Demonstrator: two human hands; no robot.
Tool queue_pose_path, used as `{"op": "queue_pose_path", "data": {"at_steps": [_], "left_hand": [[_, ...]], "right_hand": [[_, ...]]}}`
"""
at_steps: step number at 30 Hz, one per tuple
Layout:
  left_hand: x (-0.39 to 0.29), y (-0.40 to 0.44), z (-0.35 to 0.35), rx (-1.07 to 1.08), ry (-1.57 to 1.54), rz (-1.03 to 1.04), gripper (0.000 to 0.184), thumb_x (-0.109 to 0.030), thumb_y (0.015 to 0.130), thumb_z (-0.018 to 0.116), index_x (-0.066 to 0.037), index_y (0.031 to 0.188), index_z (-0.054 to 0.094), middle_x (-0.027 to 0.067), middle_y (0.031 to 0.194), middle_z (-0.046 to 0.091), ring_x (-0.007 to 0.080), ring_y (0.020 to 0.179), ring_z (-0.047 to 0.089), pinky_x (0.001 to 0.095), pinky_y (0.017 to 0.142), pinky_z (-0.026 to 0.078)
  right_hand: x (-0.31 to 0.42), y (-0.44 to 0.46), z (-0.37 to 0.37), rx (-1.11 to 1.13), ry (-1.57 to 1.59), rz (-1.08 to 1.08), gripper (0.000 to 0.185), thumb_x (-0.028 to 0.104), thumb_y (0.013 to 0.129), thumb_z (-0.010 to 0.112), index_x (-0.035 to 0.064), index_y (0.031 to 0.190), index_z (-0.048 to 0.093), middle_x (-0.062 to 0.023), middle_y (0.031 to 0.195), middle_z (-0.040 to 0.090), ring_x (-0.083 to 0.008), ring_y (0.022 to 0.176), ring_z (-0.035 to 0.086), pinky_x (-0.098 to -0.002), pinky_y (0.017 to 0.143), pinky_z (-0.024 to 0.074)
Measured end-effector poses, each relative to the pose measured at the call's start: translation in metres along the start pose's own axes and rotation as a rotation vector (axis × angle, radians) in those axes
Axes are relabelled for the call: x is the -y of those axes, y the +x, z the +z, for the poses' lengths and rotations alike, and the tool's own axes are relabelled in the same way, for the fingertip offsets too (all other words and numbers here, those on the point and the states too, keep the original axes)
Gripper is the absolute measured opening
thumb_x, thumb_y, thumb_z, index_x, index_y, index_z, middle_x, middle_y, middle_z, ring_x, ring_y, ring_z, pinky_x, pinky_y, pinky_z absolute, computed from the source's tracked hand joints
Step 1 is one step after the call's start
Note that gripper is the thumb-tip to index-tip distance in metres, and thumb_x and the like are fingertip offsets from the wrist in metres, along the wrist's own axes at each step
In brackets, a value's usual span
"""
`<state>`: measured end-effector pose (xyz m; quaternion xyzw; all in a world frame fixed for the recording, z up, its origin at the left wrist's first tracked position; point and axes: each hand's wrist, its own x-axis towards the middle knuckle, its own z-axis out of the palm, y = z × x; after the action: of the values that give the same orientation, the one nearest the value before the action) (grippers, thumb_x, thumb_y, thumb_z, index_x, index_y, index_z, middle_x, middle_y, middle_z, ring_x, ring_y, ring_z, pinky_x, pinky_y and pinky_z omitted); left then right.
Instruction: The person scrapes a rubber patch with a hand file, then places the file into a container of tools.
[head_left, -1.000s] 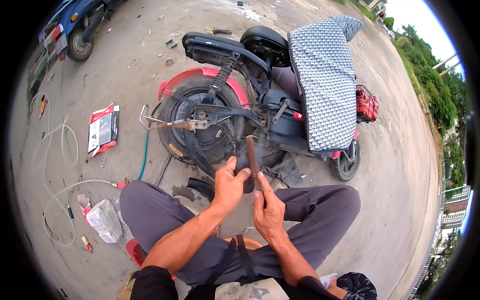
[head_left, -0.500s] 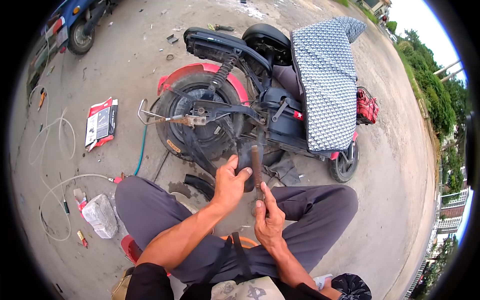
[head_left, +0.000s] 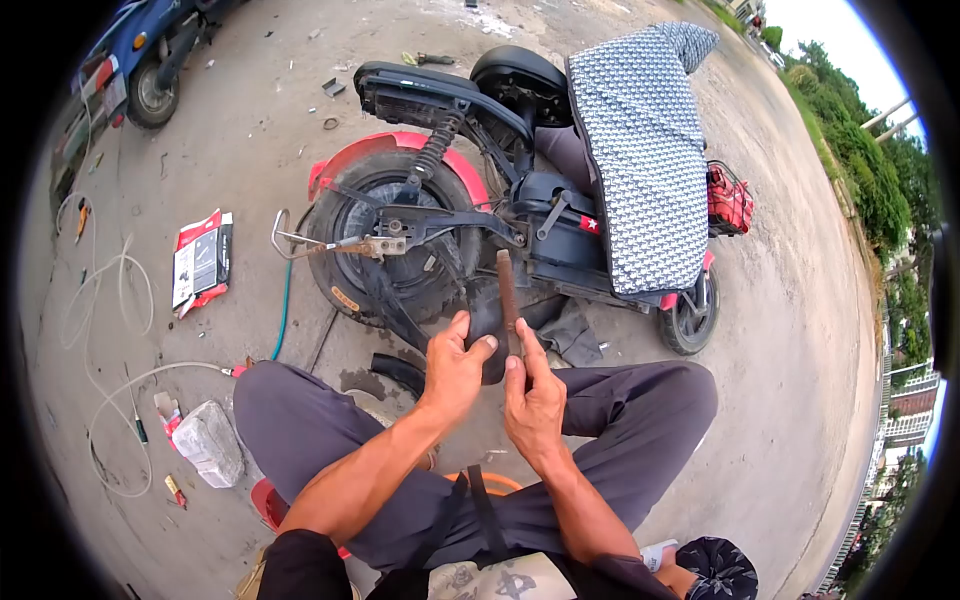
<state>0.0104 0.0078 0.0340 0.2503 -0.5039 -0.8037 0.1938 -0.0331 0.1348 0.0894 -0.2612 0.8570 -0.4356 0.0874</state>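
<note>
My left hand (head_left: 455,370) is closed on a black rubber inner tube (head_left: 486,308), thumb on top. The tube stretches between my knees toward the scooter's rear wheel (head_left: 365,235). In my right hand (head_left: 535,405) is a rusty flat file (head_left: 508,295), pinched near its lower end between thumb and fingers. Its far end points away from me, and its length runs along the right side of the tube. I cannot tell whether the file touches the rubber. The scooter (head_left: 560,225) lies on its side in front of me, with a tyre around the rear wheel.
A patterned cover (head_left: 650,160) drapes over the scooter's front. To the left are a red-and-white packet (head_left: 202,262), a clear air hose (head_left: 125,375), and a stone block (head_left: 208,443). A dark cloth (head_left: 572,335) lies beyond my right knee. Another vehicle (head_left: 150,70) stands far left.
My right hand and the file have moved forward, away from me, along the tube. My left hand keeps its hold on the tube. The whole view has shifted slightly.
</note>
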Motion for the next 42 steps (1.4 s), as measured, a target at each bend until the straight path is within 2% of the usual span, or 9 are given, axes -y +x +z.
{"op": "queue_pose_path", "data": {"at_steps": [2,7,15,19,21,24,28,31,42], "left_hand": [[-0.001,-0.004,0.001,-0.005,-0.093,-0.044,0.020,0.000,0.100,0.069,0.007,0.119,0.073,0.0019,0.110,0.069,0.0112,0.101,0.062,0.0300,0.092,0.051],[-0.004,-0.002,0.002,-0.025,-0.062,-0.005,0.019,0.000,0.101,0.069,0.008,0.118,0.072,0.0019,0.110,0.070,0.0115,0.101,0.063,0.0310,0.093,0.052],[0.001,-0.002,0.001,-0.014,-0.058,-0.038,0.017,0.000,0.100,0.070,0.006,0.116,0.073,0.0023,0.109,0.070,0.0107,0.100,0.063,0.0311,0.092,0.052],[-0.006,-0.002,0.003,-0.053,-0.014,0.031,0.016,0.000,0.100,0.070,0.005,0.115,0.073,0.0025,0.107,0.069,0.0102,0.098,0.062,0.0309,0.090,0.052],[-0.001,-0.006,0.005,-0.045,0.023,0.047,0.015,0.000,0.100,0.070,0.005,0.115,0.074,0.0022,0.106,0.068,0.0099,0.096,0.062,0.0309,0.089,0.052],[0.002,-0.001,0.001,-0.022,0.074,0.034,0.016,0.000,0.099,0.071,0.005,0.114,0.074,0.0016,0.105,0.067,0.0093,0.095,0.061,0.0306,0.087,0.052],[-0.009,0.001,-0.001,-0.030,0.047,0.028,0.016,0.000,0.098,0.073,0.006,0.112,0.072,0.0014,0.103,0.066,0.0089,0.094,0.060,0.0296,0.085,0.051],[-0.002,0.001,-0.002,-0.046,0.089,0.042,0.015,0.000,0.098,0.074,0.005,0.111,0.072,0.0011,0.100,0.065,0.0089,0.092,0.060,0.0297,0.083,0.051],[-0.016,0.000,-0.002,-0.030,0.202,0.011,0.011,0.001,0.101,0.073,0.004,0.110,0.078,-0.0031,0.101,0.057,0.0064,0.094,0.056,0.0275,0.083,0.050]], "right_hand": [[-0.001,0.021,0.000,0.013,0.061,0.026,0.053,0.009,0.113,0.063,0.0134,0.166,0.059,-0.0282,0.104,0.077,-0.0222,0.071,0.066,-0.0406,0.071,0.0545],[-0.017,-0.040,-0.013,0.026,0.091,-0.031,0.050,0.004,0.112,0.062,-0.0043,0.161,0.058,-0.0231,0.149,0.074,-0.0276,0.109,0.082,-0.0347,0.093,0.0608],[0.010,0.008,-0.003,0.082,0.067,0.132,0.051,0.006,0.113,0.063,0.0013,0.164,0.057,-0.0272,0.142,0.076,-0.0254,0.090,0.080,-0.0370,0.081,0.0602],[-0.012,-0.032,-0.004,0.067,0.104,0.020,0.052,0.005,0.113,0.063,-0.0012,0.163,0.057,-0.0247,0.142,0.077,-0.0235,0.087,0.078,-0.0355,0.080,0.0596],[-0.021,-0.038,-0.004,0.079,0.133,0.135,0.051,0.005,0.113,0.063,-0.0018,0.163,0.057,-0.0243,0.142,0.077,-0.0237,0.090,0.079,-0.0359,0.081,0.0598],[0.008,0.020,-0.010,0.113,0.009,0.134,0.050,0.004,0.112,0.064,-0.0021,0.162,0.058,-0.0253,0.135,0.079,-0.0274,0.089,0.080,-0.0375,0.081,0.0600],[-0.007,0.001,-0.017,0.059,0.049,-0.023,0.050,0.003,0.111,0.065,-0.0009,0.161,0.060,-0.0267,0.138,0.077,-0.0366,0.102,0.083,-0.0402,0.086,0.0615],[-0.004,-0.036,-0.018,0.045,-0.047,-0.224,0.051,0.001,0.109,0.066,-0.0011,0.160,0.061,-0.0263,0.136,0.078,-0.0377,0.098,0.083,-0.0438,0.086,0.0621],[-0.032,-0.041,-0.006,-0.024,-0.096,-0.301,0.060,-0.001,0.103,0.070,0.0081,0.162,0.063,-0.0231,0.107,0.080,-0.0388,0.083,0.079,-0.0475,0.072,0.0598]]}}
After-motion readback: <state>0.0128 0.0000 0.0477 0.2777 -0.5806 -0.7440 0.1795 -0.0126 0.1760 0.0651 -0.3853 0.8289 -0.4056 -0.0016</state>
